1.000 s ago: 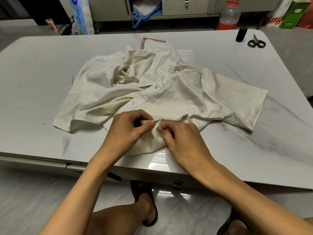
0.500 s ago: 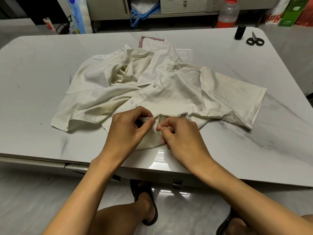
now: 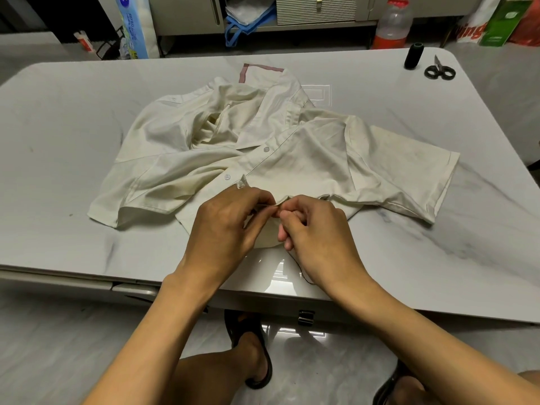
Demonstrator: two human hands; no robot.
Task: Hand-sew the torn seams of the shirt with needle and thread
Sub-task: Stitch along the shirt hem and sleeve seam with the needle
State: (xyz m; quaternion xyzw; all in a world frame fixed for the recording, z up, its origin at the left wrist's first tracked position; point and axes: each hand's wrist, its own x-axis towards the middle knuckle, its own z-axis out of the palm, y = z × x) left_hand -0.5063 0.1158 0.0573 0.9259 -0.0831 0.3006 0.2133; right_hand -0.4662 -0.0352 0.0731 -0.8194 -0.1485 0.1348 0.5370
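A crumpled cream short-sleeved shirt [image 3: 292,159] lies spread on the marble table [image 3: 58,141]. My left hand [image 3: 225,229] pinches the shirt's near hem fold. My right hand [image 3: 315,232] pinches the thin needle [image 3: 267,205] at that fold, fingertips nearly touching the left hand's. A dark thread [image 3: 301,270] trails from under my right hand toward the table's near edge. The seam itself is mostly hidden by my fingers.
A black thread spool [image 3: 413,55] and small black scissors [image 3: 439,71] sit at the table's far right corner. Beyond the table stand a plastic bottle [image 3: 393,24], bags and a cabinet. My sandalled feet [image 3: 251,352] show below the near edge.
Both hands stay at the hem. My right hand's fingertips have closed in toward the left hand along the needle, and the dark thread now shows below my right hand.
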